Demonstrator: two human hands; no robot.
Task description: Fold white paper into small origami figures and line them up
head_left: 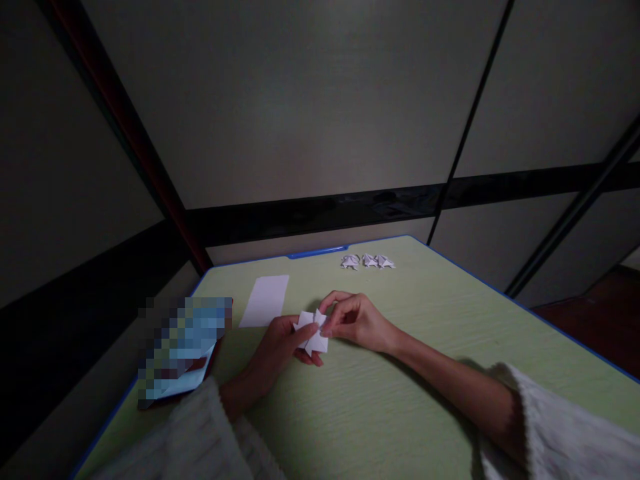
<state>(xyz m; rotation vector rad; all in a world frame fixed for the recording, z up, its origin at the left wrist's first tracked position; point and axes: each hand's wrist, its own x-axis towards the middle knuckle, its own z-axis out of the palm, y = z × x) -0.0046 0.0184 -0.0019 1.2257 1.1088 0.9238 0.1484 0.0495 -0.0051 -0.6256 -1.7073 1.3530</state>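
Note:
A small piece of folded white paper (307, 321), with pointed flaps sticking out, is held between my two hands above the table. My left hand (277, 340) grips it from the left, thumb on top and fingers underneath. The thumb and fingertips of my right hand (357, 323) pinch its right edge by a flap. Just beyond my left hand lies a flat stack or sheet of white paper (265, 300). Farther back, three small folded paper figures (370, 261) sit in a row.
The light green table (400, 413) has a blue edge and a blue strip (318, 252) at its far side. On the left lies a tablet-like device (190, 353) with a lit, partly pixelated screen. Panelled cabinet doors (310, 100) rise behind the table.

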